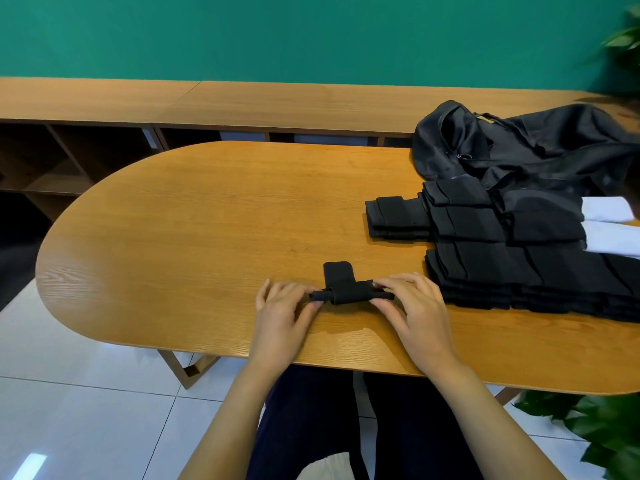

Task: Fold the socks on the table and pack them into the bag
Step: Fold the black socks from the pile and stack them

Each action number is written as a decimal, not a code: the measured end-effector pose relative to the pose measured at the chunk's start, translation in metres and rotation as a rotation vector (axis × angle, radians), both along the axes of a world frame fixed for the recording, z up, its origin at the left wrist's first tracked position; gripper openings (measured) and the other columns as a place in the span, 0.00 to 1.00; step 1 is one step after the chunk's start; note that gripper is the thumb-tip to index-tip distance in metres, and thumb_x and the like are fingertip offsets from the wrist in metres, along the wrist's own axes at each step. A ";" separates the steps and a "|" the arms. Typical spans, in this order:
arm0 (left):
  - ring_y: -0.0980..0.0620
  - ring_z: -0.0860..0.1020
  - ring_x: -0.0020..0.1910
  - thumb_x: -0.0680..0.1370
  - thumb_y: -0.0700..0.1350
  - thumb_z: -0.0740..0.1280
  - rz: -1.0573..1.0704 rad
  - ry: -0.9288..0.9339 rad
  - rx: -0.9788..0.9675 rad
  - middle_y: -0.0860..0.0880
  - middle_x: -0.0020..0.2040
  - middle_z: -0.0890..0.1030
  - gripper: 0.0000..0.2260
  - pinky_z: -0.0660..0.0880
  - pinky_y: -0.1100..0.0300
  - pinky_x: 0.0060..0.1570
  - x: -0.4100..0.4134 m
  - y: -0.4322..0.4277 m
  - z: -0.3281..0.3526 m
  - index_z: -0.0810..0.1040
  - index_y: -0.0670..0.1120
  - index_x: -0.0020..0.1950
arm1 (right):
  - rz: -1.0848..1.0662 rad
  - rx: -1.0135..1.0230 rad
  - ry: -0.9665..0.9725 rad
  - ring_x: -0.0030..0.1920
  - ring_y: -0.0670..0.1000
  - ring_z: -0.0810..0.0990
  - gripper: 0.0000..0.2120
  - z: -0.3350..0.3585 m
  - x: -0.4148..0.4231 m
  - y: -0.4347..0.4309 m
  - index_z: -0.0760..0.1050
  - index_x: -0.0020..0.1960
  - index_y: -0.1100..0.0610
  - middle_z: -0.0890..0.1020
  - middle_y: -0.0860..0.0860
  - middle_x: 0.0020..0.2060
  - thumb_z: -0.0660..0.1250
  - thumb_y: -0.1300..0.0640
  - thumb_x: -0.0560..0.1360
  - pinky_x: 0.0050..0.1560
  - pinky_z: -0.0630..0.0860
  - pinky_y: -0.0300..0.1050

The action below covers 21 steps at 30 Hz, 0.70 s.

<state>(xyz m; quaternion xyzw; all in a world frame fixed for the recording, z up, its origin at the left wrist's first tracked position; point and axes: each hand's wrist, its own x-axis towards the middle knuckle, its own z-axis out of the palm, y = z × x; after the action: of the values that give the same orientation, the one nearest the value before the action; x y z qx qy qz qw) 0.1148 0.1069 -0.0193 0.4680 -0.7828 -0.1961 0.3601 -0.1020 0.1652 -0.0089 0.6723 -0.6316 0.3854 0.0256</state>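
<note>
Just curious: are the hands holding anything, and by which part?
Yes, one sock, half rolled on the table: the left hand pinches its left end, the right hand its right end.

Black sock [349,294]: both ends of the roll are hidden under the fingers of the left hand [280,313] and right hand [412,306].
Bag [519,143]: upper right of the frame, cut off by the right edge; fabric blurred, opening not discernible.
Sock stacks [502,265]: run past the right edge; black on black, count not readable.
White socks [609,237]: partly under the stacks and cut off by the right edge.
Table [207,220]: right end out of frame.
Plants [602,431]: right corners, blurred and cropped.
Shelf [69,157]: upper left, compartments too dark to read.
</note>
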 end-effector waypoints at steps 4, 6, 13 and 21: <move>0.61 0.72 0.56 0.78 0.50 0.65 0.013 0.035 0.009 0.62 0.50 0.78 0.05 0.54 0.49 0.73 0.001 0.001 0.002 0.79 0.54 0.52 | -0.029 0.008 -0.010 0.54 0.44 0.70 0.16 -0.001 0.000 -0.001 0.81 0.56 0.54 0.79 0.46 0.49 0.63 0.46 0.74 0.56 0.70 0.48; 0.62 0.73 0.53 0.78 0.56 0.62 0.011 0.053 0.005 0.63 0.47 0.78 0.07 0.56 0.46 0.73 0.000 0.001 0.002 0.78 0.55 0.49 | -0.064 0.024 -0.051 0.54 0.45 0.72 0.17 -0.002 -0.001 -0.001 0.81 0.56 0.53 0.78 0.45 0.48 0.62 0.45 0.75 0.55 0.71 0.47; 0.62 0.76 0.52 0.76 0.61 0.61 0.025 0.127 0.017 0.59 0.42 0.78 0.25 0.53 0.52 0.74 0.000 0.003 0.003 0.64 0.58 0.72 | -0.067 0.019 -0.097 0.48 0.47 0.76 0.28 -0.004 -0.001 -0.003 0.67 0.73 0.53 0.79 0.45 0.43 0.60 0.43 0.76 0.60 0.66 0.45; 0.62 0.77 0.50 0.75 0.59 0.63 0.021 0.153 0.067 0.57 0.39 0.79 0.34 0.56 0.49 0.74 -0.002 0.005 0.007 0.52 0.59 0.78 | -0.053 -0.006 -0.084 0.46 0.48 0.77 0.30 -0.004 0.001 -0.004 0.59 0.76 0.52 0.78 0.46 0.42 0.59 0.44 0.77 0.57 0.68 0.45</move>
<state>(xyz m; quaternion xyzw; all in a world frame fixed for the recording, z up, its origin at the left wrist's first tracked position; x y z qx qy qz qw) 0.1124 0.1117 -0.0122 0.4716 -0.7411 -0.2537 0.4050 -0.1010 0.1612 -0.0132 0.6384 -0.6485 0.4145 0.0112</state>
